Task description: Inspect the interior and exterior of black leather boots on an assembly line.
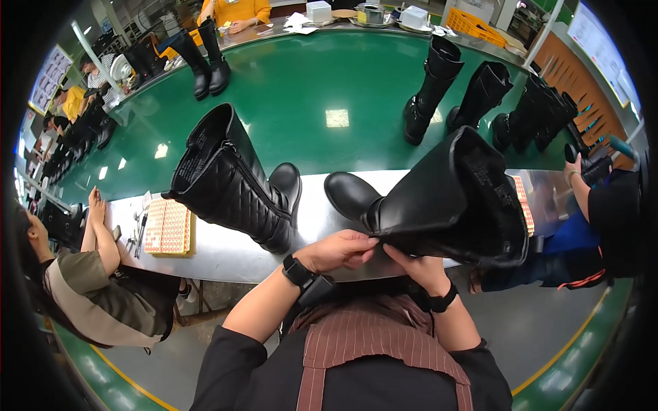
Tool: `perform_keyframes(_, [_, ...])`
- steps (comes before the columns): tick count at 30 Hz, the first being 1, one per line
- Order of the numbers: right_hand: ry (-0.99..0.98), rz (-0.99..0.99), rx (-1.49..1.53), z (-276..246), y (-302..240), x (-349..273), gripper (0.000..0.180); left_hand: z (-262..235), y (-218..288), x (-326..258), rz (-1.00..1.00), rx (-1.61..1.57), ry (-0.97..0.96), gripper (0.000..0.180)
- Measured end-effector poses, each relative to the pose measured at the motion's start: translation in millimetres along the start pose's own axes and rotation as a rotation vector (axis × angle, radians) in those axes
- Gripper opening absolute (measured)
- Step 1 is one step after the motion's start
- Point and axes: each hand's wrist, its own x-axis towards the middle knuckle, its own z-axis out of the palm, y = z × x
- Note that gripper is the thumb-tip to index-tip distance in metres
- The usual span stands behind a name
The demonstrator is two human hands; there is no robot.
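A tall black boot (445, 198) lies on its side across the steel table edge (233, 257), toe pointing left, open shaft toward the right. My left hand (339, 250) pinches the boot's lower edge near the ankle. My right hand (415, 264) grips the same edge just beside it, from underneath. A second black boot (229, 181) with quilted sides and a side zip stands upright to the left, apart from both hands.
A green conveyor belt (308, 89) carries several more black boots (439, 89) at the back and right. A sheet of orange stickers (168, 226) lies at table left. People sit at left (89, 288), right (610, 205) and far back (236, 10).
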Motion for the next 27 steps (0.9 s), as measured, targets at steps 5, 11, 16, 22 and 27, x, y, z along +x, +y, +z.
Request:
perform_keyframes(5, [0.051, 0.424, 0.497, 8, 4, -7, 0.026, -1, -7, 4, 0.021, -0.182, -0.201, 0.045])
perform_keyframes(11, [0.092, -0.118, -0.096, 4, -25, 14, 0.02, 28, 31, -25, -0.012, -0.041, 0.101, 0.045])
perform_keyframes(16, [0.153, -0.026, -0.078, 49, 46, -19, 0.035, 61, 55, -49, 0.104, 0.084, 0.287, 0.037])
perform_keyframes(22, [0.05, -0.065, -0.158, 9, 2, 4, 0.045, 86, 92, -95, 0.192, 0.086, 0.159, 0.043])
perform_keyframes(27, [0.085, 0.03, -0.15, 4, -25, 5, 0.036, 111, 125, -124, 0.229, 0.206, 0.095, 0.05])
